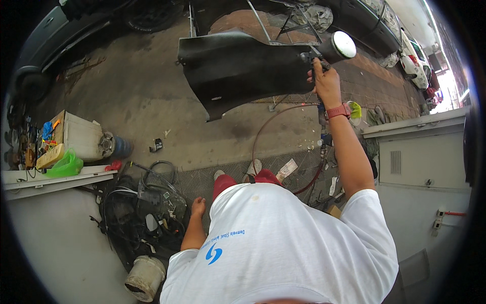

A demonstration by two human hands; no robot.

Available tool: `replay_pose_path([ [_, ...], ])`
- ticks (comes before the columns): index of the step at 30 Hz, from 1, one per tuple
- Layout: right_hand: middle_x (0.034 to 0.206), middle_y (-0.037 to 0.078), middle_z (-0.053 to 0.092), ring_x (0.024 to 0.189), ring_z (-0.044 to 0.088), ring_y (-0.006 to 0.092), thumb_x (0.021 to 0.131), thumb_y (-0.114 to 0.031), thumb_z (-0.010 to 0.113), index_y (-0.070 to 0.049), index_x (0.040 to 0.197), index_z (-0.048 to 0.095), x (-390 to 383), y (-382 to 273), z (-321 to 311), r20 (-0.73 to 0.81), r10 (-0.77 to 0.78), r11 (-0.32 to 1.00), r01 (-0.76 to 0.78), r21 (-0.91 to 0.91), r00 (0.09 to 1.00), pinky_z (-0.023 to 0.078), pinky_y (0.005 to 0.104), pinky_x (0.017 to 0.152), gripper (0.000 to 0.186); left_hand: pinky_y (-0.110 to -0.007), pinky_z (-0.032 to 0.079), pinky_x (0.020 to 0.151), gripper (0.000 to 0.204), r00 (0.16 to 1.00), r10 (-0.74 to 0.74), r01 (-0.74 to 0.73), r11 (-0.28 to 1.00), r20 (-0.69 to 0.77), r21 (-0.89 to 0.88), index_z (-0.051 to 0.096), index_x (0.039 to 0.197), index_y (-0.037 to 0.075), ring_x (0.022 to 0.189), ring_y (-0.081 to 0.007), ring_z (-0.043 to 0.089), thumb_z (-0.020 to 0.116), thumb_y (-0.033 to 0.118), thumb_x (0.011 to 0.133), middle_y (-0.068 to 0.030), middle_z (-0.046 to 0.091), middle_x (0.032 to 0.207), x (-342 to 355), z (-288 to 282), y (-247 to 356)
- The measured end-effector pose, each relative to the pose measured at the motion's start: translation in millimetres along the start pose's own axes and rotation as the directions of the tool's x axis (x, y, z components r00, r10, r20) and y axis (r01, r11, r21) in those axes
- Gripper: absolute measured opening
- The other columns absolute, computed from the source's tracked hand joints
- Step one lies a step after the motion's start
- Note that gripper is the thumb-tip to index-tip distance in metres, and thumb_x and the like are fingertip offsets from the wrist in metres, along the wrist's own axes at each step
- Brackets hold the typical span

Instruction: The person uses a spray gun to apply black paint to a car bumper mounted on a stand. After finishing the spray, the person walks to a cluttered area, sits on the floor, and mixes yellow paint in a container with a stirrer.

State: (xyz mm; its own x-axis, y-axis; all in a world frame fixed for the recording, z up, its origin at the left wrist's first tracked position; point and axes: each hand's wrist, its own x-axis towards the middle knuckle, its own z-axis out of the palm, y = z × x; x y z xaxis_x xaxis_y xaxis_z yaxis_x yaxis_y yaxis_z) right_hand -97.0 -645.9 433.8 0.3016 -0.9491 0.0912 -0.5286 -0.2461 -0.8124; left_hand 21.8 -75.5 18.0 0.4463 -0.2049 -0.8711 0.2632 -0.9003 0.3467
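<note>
My right hand (326,83), with a red watch on its wrist, is wrapped round the handle of a spray gun (312,57). A dark cup with a round white lid (344,45) sits on the gun. The gun is over the right end of a black car fender panel (238,71), which rests on a metal stand (259,20); from here I cannot tell the gap between them. A reddish air hose (263,126) loops below the gun. My left hand (198,206) hangs low beside my leg, holding nothing, fingers loosely apart.
Dark cars stand at the far left (55,30) and far right (354,25). To my left are a cluttered shelf (76,175), a heap of black parts and hoses (157,202) and a dirty white bucket (145,278). A pale cabinet (420,162) stands at the right.
</note>
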Motion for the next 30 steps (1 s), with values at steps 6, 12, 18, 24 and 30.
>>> replay_pose_path([
  [6,0.084,0.007,0.074,0.067,0.071,0.0123,0.106,-0.046,0.061,0.000,0.110,0.071,-10,-27,22,0.019,0.009,0.997,-0.011,0.078,1.000,0.053,0.0286,0.047,0.047,-0.042,0.044,0.115,0.054,0.997,0.073,-0.074,0.996,-0.025,-0.041,0.057,0.149,0.005,0.138,-0.0308,0.058,0.062,0.032,0.103,-0.0176,0.061,0.149,13,-6,19],
  [12,0.074,0.014,0.072,0.063,0.071,0.0225,0.106,-0.039,0.063,0.002,0.115,0.071,-53,-70,119,0.205,-0.227,0.958,0.180,0.225,0.952,0.054,0.0376,0.058,0.043,-0.041,0.043,0.116,0.053,0.993,0.106,-0.109,0.990,-0.043,-0.086,0.056,0.149,0.004,0.140,-0.0308,0.056,0.063,0.031,0.104,-0.0179,0.059,0.151,12,-12,26],
  [18,0.077,0.026,0.067,0.077,0.068,0.0459,0.105,-0.035,0.063,0.003,0.119,0.070,-82,-109,202,0.275,-0.465,0.880,0.404,0.250,0.842,0.053,0.0476,0.069,0.041,-0.041,0.045,0.115,0.054,0.994,0.075,-0.084,0.989,-0.074,-0.119,0.055,0.150,0.002,0.138,-0.0311,0.058,0.063,0.029,0.104,-0.0197,0.060,0.150,8,-7,-10],
  [24,0.078,0.016,0.073,0.066,0.072,0.0273,0.106,-0.040,0.063,0.001,0.117,0.072,-67,-136,219,0.410,-0.367,0.907,0.223,0.358,0.835,0.053,0.0380,0.053,0.044,-0.041,0.046,0.113,0.055,0.997,-0.077,0.072,0.979,-0.022,-0.190,0.054,0.151,0.002,0.134,-0.0333,0.061,0.064,0.027,0.103,-0.0204,0.060,0.150,-12,-2,-54],
  [30,0.078,0.010,0.074,0.062,0.073,0.0162,0.108,-0.046,0.059,0.002,0.105,0.072,13,-149,163,0.368,-0.253,0.958,0.179,0.223,0.895,0.054,0.0295,0.044,0.050,-0.042,0.046,0.113,0.055,0.993,-0.121,0.117,0.976,-0.008,-0.182,0.054,0.152,0.003,0.136,-0.0332,0.059,0.063,0.027,0.103,-0.0190,0.059,0.151,-18,-2,-64],
])
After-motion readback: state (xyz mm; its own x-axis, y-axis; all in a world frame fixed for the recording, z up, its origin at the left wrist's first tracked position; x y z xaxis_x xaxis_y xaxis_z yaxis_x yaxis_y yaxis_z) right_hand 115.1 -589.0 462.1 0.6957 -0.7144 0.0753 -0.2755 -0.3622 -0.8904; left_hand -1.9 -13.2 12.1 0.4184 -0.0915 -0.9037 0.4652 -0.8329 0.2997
